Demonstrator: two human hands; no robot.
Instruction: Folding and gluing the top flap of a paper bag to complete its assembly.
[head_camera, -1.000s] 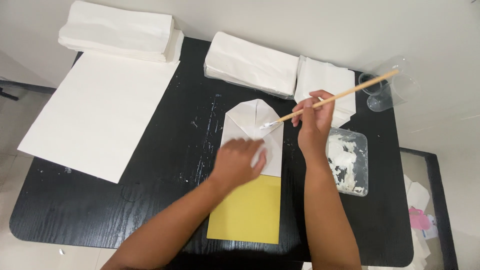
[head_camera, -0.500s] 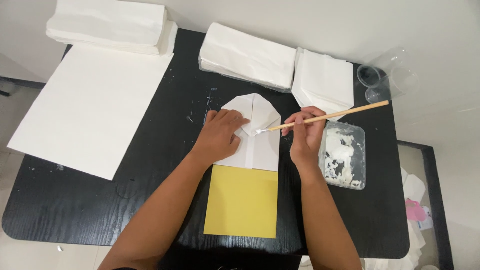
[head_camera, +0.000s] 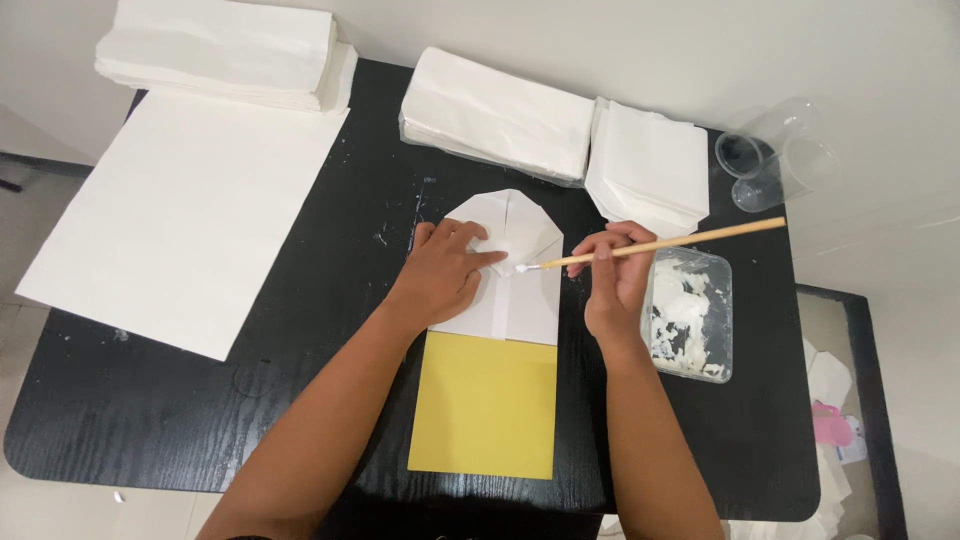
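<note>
A folded white paper piece (head_camera: 515, 290) with a rounded top lies on the black table (head_camera: 330, 300), over the upper edge of a yellow sheet (head_camera: 487, 405). My left hand (head_camera: 445, 270) presses flat on the paper's left side, fingers pointing right. My right hand (head_camera: 612, 280) grips a thin wooden brush (head_camera: 660, 243). The brush's white tip (head_camera: 521, 268) touches the paper near its middle fold, just beside my left fingertips.
A clear plastic tray of white paste (head_camera: 690, 315) sits right of my right hand. Stacks of folded white paper (head_camera: 500, 115) (head_camera: 650, 165) (head_camera: 225, 50) line the far edge. A large white sheet (head_camera: 190, 215) covers the left. Clear plastic cups (head_camera: 770, 155) lie at the far right corner.
My left hand slid up the paper toward the fold. The brush tip dropped from the paper's upper right edge to its middle, and the handle tilted flatter.
</note>
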